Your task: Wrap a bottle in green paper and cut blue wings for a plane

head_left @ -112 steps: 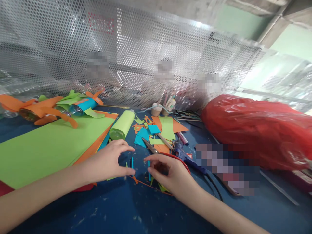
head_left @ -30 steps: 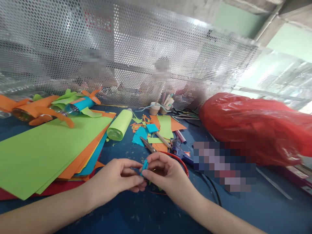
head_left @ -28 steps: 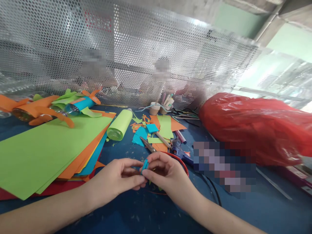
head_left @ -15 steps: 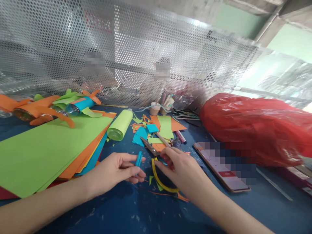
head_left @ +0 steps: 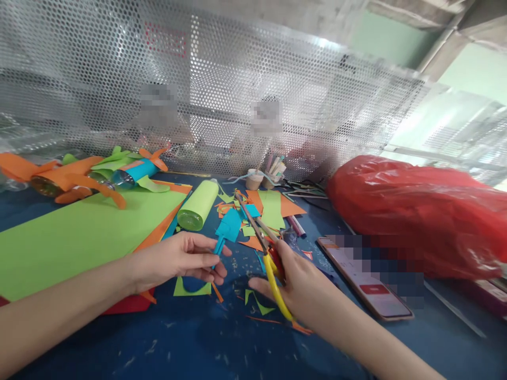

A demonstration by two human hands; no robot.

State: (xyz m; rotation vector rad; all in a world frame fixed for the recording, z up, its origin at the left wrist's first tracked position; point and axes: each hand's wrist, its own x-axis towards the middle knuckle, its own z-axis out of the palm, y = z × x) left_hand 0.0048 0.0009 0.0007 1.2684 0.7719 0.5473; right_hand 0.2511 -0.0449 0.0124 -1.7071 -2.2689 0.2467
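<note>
My left hand (head_left: 198,257) pinches a narrow folded strip of blue paper (head_left: 219,245) between thumb and fingers. In my right hand (head_left: 291,274) is a pair of scissors (head_left: 273,282) with yellow and red handles; the thumb sticks out below the yellow loop. The blades point away over the scraps and look closed or nearly so. Just beyond the strip lie blue paper pieces (head_left: 230,222). A green scrap with a curved cut-out (head_left: 180,287) rests below my left hand.
Green paper sheets (head_left: 99,232) are stacked at the left, with paper-wrapped bottles (head_left: 137,173) behind. A green-wrapped bottle (head_left: 200,203) lies mid-table. To the right are a phone (head_left: 366,285) and a red plastic bag (head_left: 404,216). Cups with pens (head_left: 254,180) stand by the perforated metal screen (head_left: 237,89).
My right hand has lifted the scissors off the table and swung their blades more upright. My left hand has shifted slightly left with the blue strip, uncovering the green scrap.
</note>
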